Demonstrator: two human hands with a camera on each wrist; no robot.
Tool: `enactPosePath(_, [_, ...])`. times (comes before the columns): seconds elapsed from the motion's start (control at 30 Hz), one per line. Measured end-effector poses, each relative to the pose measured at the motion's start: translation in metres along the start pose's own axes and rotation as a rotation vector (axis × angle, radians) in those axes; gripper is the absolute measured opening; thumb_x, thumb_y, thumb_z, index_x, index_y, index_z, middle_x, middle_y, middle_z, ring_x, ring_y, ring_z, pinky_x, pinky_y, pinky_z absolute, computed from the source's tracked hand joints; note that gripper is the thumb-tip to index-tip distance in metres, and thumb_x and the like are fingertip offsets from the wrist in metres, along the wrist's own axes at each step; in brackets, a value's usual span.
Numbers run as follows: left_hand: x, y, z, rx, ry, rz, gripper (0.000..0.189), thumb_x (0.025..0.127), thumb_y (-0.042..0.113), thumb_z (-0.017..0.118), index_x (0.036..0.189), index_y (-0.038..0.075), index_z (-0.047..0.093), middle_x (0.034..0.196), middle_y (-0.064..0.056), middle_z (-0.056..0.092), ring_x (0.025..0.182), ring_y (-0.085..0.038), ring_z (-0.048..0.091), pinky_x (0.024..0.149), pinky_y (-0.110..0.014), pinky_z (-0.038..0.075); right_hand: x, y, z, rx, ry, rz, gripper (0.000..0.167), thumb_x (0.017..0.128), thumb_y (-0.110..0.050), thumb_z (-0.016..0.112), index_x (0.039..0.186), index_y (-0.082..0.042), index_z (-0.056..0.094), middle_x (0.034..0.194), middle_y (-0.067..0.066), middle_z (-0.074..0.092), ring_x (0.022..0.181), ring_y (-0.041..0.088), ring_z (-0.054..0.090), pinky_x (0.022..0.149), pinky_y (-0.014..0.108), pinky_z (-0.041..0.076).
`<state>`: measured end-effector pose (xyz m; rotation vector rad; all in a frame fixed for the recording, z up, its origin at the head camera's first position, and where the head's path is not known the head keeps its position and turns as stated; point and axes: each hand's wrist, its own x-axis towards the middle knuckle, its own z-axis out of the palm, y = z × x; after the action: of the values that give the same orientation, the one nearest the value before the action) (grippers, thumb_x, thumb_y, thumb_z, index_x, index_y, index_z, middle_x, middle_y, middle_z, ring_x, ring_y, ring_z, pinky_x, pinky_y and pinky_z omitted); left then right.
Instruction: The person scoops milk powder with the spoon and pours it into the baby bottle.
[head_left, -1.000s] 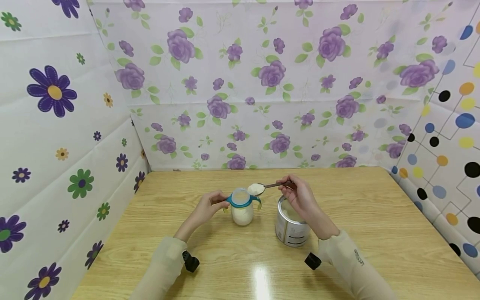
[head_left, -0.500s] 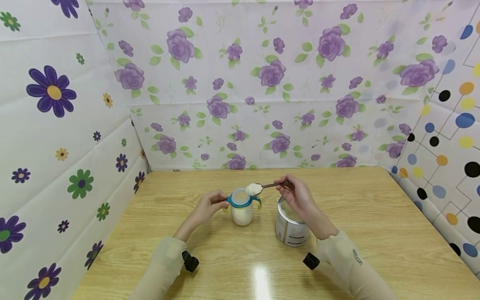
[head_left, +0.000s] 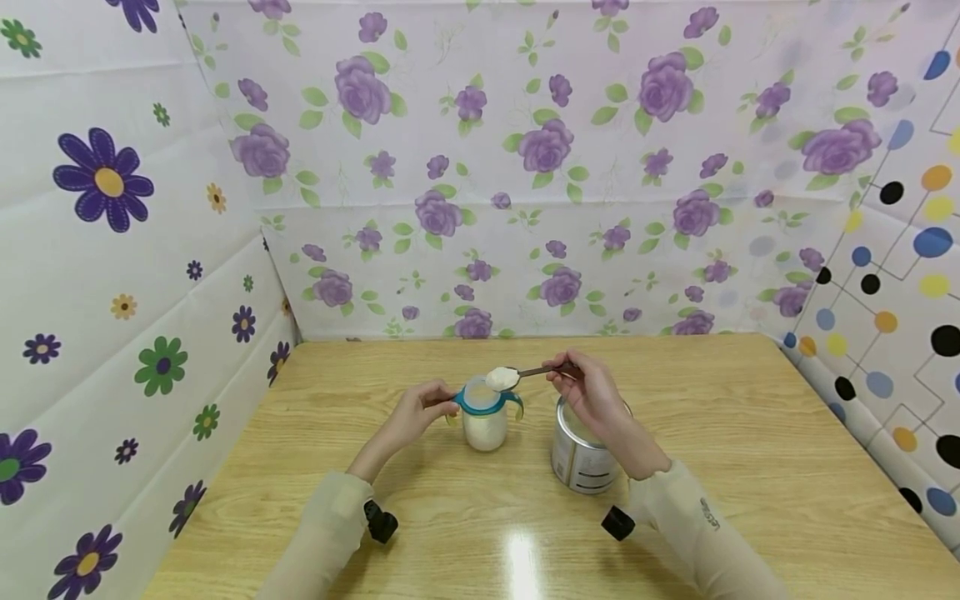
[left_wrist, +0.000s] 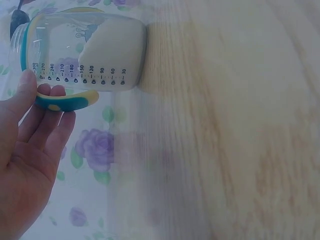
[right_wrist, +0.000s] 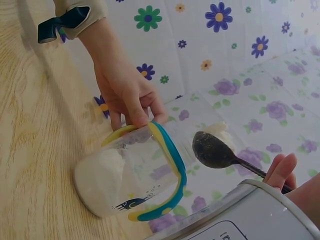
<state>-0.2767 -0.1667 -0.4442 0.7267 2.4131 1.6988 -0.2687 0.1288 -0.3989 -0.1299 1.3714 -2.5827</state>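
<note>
Printed sheets (head_left: 420, 50) enclosed the wood-grained counter (head_left: 750, 450) on three sides: purple roses at the back, daisy-like flowers on the left, coloured dots on the right. A clear bottle (head_left: 484, 432) with a blue collar (head_left: 480, 409) stood upright there, between the person's two hands, its lower part filled with a white substance. The left hand (head_left: 412, 414) was at the bottle's left side, thumb and fingers pinching the blue-and-yellow grip (left_wrist: 67, 102); a matching loop (right_wrist: 160, 209) curved out on the opposite side, towards the right hand (head_left: 592, 396) but apart from it. The right hand was raised, to the right of the bottle, its fingers and thumb clamped on the end of a dark spoon (right_wrist: 212, 150). The spoon pointed leftward, and its bowl, heaped with white powder (head_left: 501, 379), was at the right side of the bottle's mouth; whether it touched the rim could not be told. An open-topped metal can (head_left: 585, 467) stood to the right of the bottle, apart from it and below the right hand and wrist, which hid part of its top. Black devices (head_left: 381, 523) sat by the cuffs of both pale sleeves (head_left: 315, 525).
</note>
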Motion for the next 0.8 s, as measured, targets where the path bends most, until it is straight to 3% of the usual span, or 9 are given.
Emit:
enactPosePath(0.27, [0.000,-0.002,0.000,-0.001,-0.008,0.008,0.011,0.094,0.002,0.059,0.102,-0.004,0.064,0.101,-0.033,0.064,0.092,-0.040,0.065,0.085,-0.053,0.052,0.000,0.003,0.003,0.012,0.001,0.013,0.040,0.107,-0.016,0.031,0.083,-0.006,0.061,0.086,0.005,0.067,0.073,0.009,0.064,0.068,0.013,0.052])
enactPosePath(0.47, [0.002,-0.008,0.000,-0.011,0.006,0.018,0.010,0.094,0.002,0.060,0.101,-0.004,0.064,0.099,-0.028,0.068,0.091,-0.041,0.065,0.086,-0.059,0.050,0.001,0.004,0.006,0.018,0.013,0.035,0.039,0.107,-0.018,0.032,0.083,-0.006,0.061,0.087,0.005,0.067,0.074,0.010,0.064,0.069,0.013,0.053])
enactPosePath(0.7, [0.001,0.000,-0.001,0.001,-0.003,0.003,0.010,0.093,0.002,0.060,0.101,-0.004,0.063,0.101,-0.027,0.068,0.094,-0.043,0.065,0.080,-0.027,0.055,0.003,0.004,0.010,0.011,0.015,0.060,0.037,0.106,-0.016,0.033,0.083,-0.007,0.060,0.088,0.005,0.066,0.075,0.010,0.064,0.070,0.013,0.053])
enactPosePath(0.8, [0.000,-0.001,-0.001,0.001,-0.003,0.004,0.010,0.094,0.002,0.060,0.101,-0.004,0.063,0.101,-0.028,0.068,0.094,-0.044,0.064,0.079,-0.028,0.056,0.003,0.005,0.012,0.013,0.009,0.064,0.037,0.106,-0.016,0.033,0.084,-0.007,0.060,0.088,0.005,0.067,0.075,0.010,0.064,0.071,0.013,0.053])
